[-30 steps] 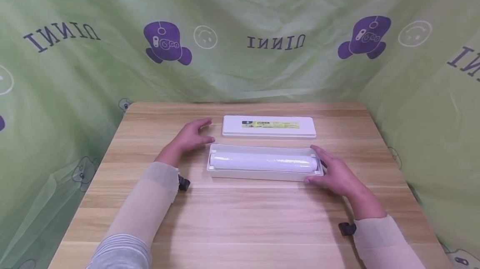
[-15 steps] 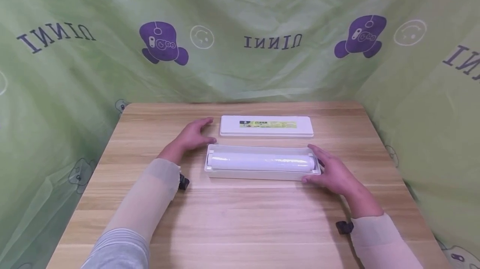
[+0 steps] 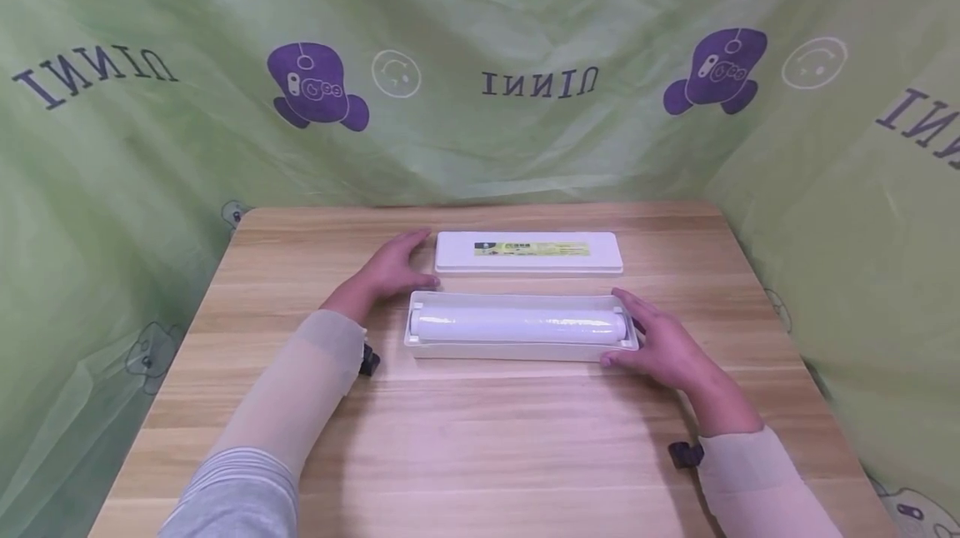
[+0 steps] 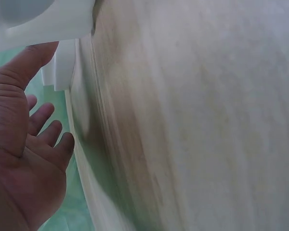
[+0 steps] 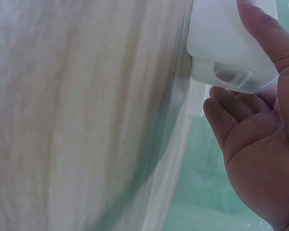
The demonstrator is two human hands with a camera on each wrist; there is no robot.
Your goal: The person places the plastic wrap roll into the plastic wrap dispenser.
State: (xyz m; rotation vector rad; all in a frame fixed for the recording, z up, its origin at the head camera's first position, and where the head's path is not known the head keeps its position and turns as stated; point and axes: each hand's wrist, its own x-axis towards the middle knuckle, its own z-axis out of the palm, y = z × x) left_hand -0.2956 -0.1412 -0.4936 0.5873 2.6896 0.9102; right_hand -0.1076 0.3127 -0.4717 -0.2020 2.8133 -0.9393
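Box (image 3: 517,351) between hands (image 3: 392,267) (image 3: 667,348), roll (image 3: 517,326) inside

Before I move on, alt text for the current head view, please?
A right hand grips the right end of an open white box with a white roll inside; the left hand is beside a labelled lid behind the box.

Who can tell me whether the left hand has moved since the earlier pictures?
Yes: judged against the white lid, the left hand moved rightward, closer.

Curtained booth: green printed fabric (image 3: 450,130) behind, beside wooden table (image 3: 487,438).
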